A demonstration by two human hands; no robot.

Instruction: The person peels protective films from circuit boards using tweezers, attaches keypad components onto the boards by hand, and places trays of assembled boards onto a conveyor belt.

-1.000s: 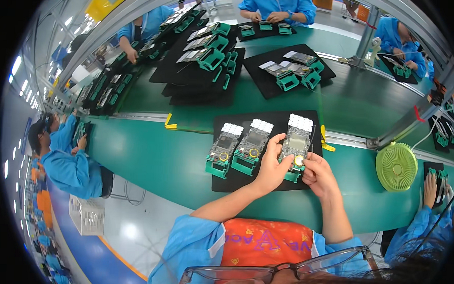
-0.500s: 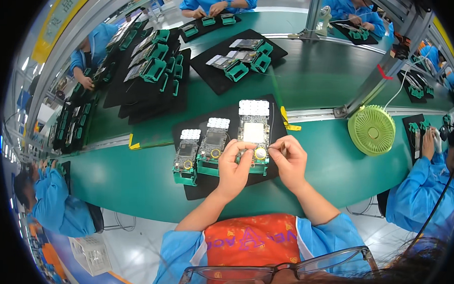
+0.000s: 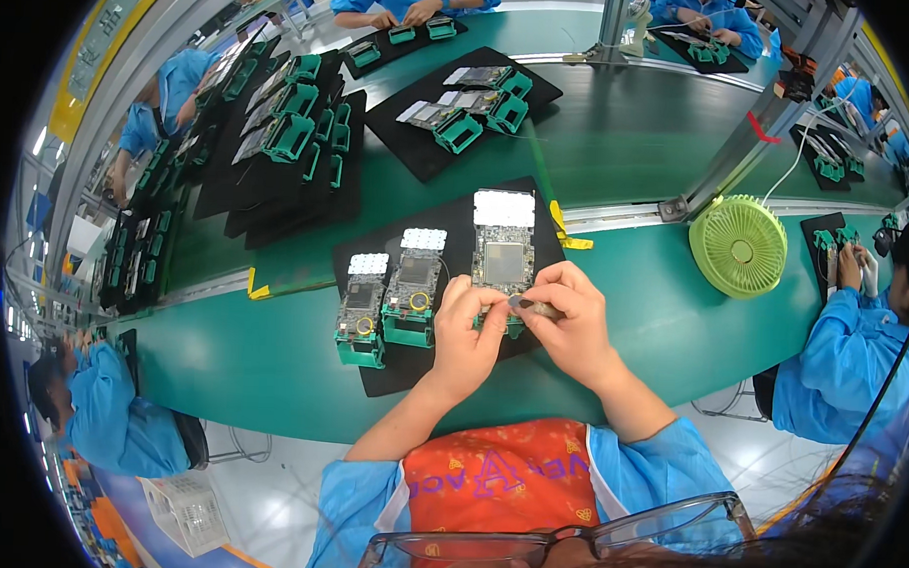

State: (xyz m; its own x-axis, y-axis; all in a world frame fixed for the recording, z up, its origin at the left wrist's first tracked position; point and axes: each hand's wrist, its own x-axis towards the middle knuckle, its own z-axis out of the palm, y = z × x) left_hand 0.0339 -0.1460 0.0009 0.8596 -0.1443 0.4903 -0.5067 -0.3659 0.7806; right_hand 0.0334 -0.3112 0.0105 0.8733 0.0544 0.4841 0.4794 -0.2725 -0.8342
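Three circuit boards in green holders lie side by side on a black mat [image 3: 386,377]. My hands are at the largest, the right-hand circuit board [image 3: 504,264], which has a white block of round cells at its far end. My left hand [image 3: 470,335] has thumb and forefinger pinched at the board's near left edge; what they hold is hidden. From the right, my right hand [image 3: 573,323] pinches a small greyish piece, too small to name, over the near end. Left of them lie the middle circuit board [image 3: 413,273] and the smaller left circuit board [image 3: 361,299], each with a yellow ring.
A green fan [image 3: 738,247] stands to the right, below a metal post [image 3: 734,159]. Farther back, another black mat [image 3: 409,147] bears several boards, beside stacked black mats [image 3: 217,191] with more. Co-workers in blue sit around the green table [image 3: 242,352].
My right hand has moved left, its fingertips now close to my left hand's over the large board. A bright round disc seen there before is now covered. The whole view has shifted slightly.
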